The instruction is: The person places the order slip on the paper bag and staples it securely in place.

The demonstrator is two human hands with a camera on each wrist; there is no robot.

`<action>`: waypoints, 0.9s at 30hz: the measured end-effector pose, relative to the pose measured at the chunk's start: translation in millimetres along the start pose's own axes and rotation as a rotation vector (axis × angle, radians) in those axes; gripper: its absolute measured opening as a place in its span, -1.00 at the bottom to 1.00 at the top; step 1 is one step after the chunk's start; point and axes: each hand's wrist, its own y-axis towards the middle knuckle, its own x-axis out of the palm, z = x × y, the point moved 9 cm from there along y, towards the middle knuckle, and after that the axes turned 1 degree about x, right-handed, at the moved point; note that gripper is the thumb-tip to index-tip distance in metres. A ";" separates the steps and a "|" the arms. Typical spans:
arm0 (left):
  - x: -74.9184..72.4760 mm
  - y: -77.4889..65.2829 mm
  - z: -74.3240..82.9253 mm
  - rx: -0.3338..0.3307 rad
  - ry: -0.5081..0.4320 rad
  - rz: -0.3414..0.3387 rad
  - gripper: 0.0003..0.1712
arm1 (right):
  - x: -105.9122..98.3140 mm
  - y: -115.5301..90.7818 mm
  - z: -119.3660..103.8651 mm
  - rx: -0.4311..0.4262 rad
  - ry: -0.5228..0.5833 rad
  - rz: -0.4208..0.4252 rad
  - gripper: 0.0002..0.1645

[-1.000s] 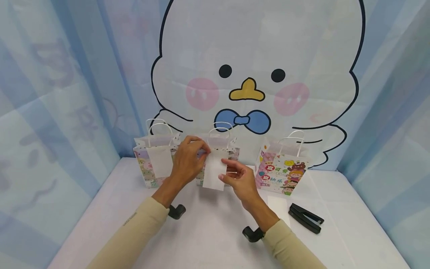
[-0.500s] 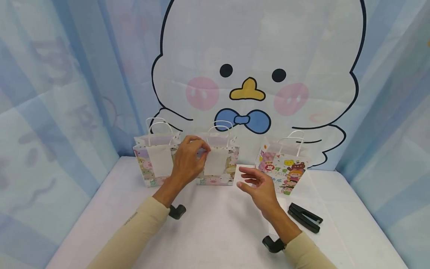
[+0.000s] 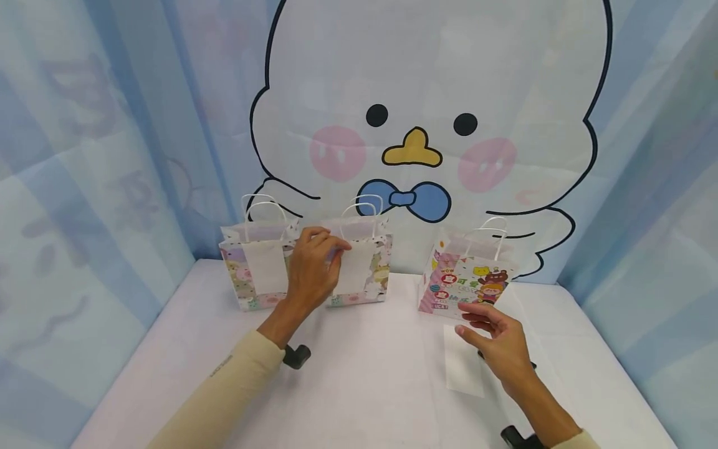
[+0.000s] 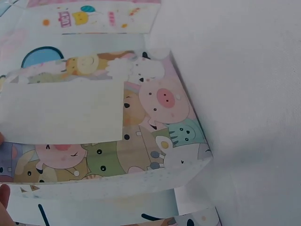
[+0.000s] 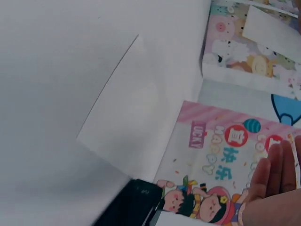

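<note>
My left hand (image 3: 314, 268) pinches the top edge of a white paper card (image 3: 354, 268) against the rim of the middle paper gift bag (image 3: 378, 274). In the left wrist view the card (image 4: 63, 113) lies over the bag's animal print, and little of the hand shows. My right hand (image 3: 502, 343) hangs with fingers loosely extended and nothing between them. It is over the black stapler (image 5: 129, 202), most of which it hides in the head view. Left of this hand, a loose white card (image 3: 462, 365) lies flat on the table.
Left of the middle bag stands another animal-print bag (image 3: 241, 280) with a white card on its front. A third bag (image 3: 454, 280), printed with cartoon figures, stands at the right. A blue and white curtain backs the white table (image 3: 359, 386).
My right hand has left the card on the middle bag and moved right and nearer, to above the stapler. The left hand keeps its hold; the middle bag has turned slightly.
</note>
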 end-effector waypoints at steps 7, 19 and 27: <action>1.9 0.8 -0.3 0.005 0.005 0.012 -0.93 | -31.1 -7.8 15.4 0.007 -0.101 0.059 -0.38; 8.2 -2.1 -0.7 -0.008 0.014 0.010 -0.88 | -61.3 -14.7 36.6 0.011 -0.142 0.122 -0.40; 5.8 -4.2 0.8 0.006 0.002 0.037 -0.75 | -62.6 -13.9 42.2 0.004 -0.122 0.119 -0.41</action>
